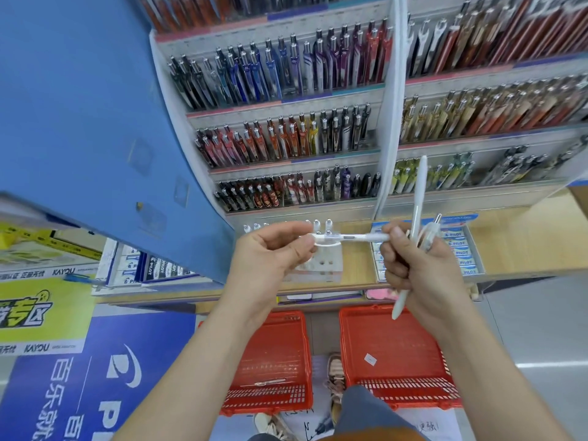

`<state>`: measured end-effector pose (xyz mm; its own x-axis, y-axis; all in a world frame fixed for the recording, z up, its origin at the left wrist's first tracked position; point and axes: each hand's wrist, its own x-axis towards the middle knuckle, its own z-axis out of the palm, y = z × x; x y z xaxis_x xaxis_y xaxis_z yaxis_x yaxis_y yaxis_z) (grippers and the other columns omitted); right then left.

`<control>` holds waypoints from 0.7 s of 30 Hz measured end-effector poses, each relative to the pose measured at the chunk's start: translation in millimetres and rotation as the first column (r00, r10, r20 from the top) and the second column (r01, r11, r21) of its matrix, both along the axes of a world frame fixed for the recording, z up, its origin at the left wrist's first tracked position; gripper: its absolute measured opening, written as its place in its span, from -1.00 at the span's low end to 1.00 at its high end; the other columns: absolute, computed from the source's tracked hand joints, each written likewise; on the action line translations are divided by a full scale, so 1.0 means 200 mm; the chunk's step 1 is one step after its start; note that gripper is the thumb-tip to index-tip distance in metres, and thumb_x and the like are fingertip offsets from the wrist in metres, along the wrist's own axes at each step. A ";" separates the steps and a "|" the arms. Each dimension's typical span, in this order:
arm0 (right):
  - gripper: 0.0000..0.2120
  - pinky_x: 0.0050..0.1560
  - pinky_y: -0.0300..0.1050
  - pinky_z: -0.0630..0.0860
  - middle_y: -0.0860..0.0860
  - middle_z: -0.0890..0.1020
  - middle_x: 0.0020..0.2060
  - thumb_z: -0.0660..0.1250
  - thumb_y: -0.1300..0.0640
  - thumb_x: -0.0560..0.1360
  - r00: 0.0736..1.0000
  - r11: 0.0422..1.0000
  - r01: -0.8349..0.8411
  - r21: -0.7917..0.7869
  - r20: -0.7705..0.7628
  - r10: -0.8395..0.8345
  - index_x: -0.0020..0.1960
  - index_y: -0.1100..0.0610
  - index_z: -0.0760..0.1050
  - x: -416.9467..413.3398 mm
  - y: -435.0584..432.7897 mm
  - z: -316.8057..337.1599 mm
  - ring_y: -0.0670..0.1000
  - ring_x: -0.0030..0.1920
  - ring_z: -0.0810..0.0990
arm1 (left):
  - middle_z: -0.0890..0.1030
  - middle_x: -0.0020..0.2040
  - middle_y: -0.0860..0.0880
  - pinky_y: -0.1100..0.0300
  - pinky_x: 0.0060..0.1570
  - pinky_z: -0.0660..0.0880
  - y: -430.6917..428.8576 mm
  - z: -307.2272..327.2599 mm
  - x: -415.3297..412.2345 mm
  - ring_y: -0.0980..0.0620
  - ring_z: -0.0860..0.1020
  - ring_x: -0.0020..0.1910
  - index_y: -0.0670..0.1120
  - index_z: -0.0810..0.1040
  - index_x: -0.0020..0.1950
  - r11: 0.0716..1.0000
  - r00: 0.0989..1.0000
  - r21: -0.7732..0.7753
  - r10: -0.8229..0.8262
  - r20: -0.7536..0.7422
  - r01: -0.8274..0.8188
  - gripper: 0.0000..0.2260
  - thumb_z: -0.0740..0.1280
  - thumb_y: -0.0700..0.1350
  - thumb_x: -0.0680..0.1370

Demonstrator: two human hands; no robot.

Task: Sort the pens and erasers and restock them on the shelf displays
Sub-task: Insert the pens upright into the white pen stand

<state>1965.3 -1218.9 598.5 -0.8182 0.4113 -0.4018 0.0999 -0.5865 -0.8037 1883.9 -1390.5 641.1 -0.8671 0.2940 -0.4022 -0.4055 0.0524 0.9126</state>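
Note:
A clear white pen (348, 238) lies level between my two hands, in front of the shelf. My left hand (270, 253) pinches its left end. My right hand (420, 265) pinches its right end with thumb and forefinger. In the same fist my right hand also holds a long white pen (413, 224) upright and another clear pen (433, 232) with a metal tip. Just behind the level pen stands a white pen holder block (321, 265) with holes, several white pens standing in it.
Tiered shelf displays (286, 100) full of coloured pens rise ahead. Boxes of Pilot erasers (461, 249) sit on the wooden ledge at right. Two red baskets (273, 361) (397, 354) stand on the floor below, the left one holding a few pens. A blue panel (79, 122) juts at left.

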 end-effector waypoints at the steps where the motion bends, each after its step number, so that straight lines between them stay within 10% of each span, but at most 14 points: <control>1: -0.86 -0.57 -0.33 0.08 -0.01 0.40 -0.48 0.17 0.24 0.58 1.000 1.000 -0.020 -0.014 -0.005 0.020 -0.12 0.14 0.46 0.00 0.00 0.00 -0.14 -0.53 0.21 | 0.67 -0.25 -0.10 0.25 -0.16 0.59 -0.01 0.00 0.00 0.00 0.63 -0.23 -0.10 0.69 -0.16 1.000 1.000 0.021 0.006 0.015 -0.007 -0.84 0.39 -0.33 0.42; 7: -0.82 -0.56 -0.30 0.06 -0.09 0.22 -0.52 0.21 0.06 0.59 0.985 0.986 -0.108 0.125 0.148 0.089 0.04 0.12 0.54 0.00 -0.03 -0.04 -0.12 -0.53 0.13 | 0.67 -0.33 -0.05 0.30 -0.27 0.56 -0.07 0.08 -0.06 0.05 0.63 -0.32 -0.02 0.67 -0.17 0.951 0.952 -0.310 -0.081 -0.295 -0.015 -0.85 0.40 -0.26 0.46; 12: -0.79 -0.55 -0.30 0.07 -0.06 0.21 -0.50 0.19 0.02 0.60 0.977 0.980 -0.106 0.168 0.203 0.071 0.07 0.07 0.56 0.01 0.00 -0.05 -0.12 -0.53 0.13 | 0.65 -0.28 0.06 0.20 -0.17 0.47 -0.09 0.06 -0.10 0.13 0.56 -0.24 -0.03 0.68 -0.15 0.725 0.669 -0.688 -0.517 -0.534 0.011 -0.95 0.41 -0.14 0.47; 21: -0.78 -0.55 -0.29 0.08 -0.02 0.28 -0.48 0.19 0.06 0.60 0.974 0.976 -0.124 0.180 0.210 0.085 0.07 0.06 0.59 0.04 0.00 -0.05 -0.10 -0.53 0.14 | 0.62 -0.24 -0.08 0.02 -0.23 0.52 0.03 -0.13 -0.14 -0.12 0.58 -0.20 -0.15 0.64 -0.13 0.461 0.415 -0.887 -0.812 -0.410 0.025 -0.85 0.31 -0.11 0.52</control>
